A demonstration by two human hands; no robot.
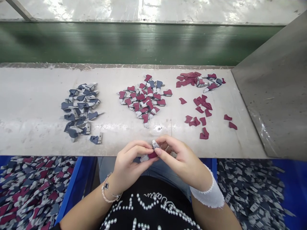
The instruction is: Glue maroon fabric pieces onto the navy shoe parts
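Close to the table's front edge, my left hand (131, 163) and my right hand (178, 158) pinch one small grey plastic part with a maroon piece (153, 155) on it. Fingers of both hands cover much of it, while a pale grey tip sticks up between them. Beyond my hands lies a pile of grey parts with maroon pieces (144, 99). Left of that is a group of grey and dark blue parts (80, 110). Several loose maroon pieces (202, 103) are scattered to the right.
Blue bins flank my lap: the left bin (72, 191) holds maroon, grey and blue parts, the right bin (295, 188) grey and dark ones. A metal panel (275, 86) rises at the table's right end. A green strip (134, 44) runs behind the white table (28, 127).
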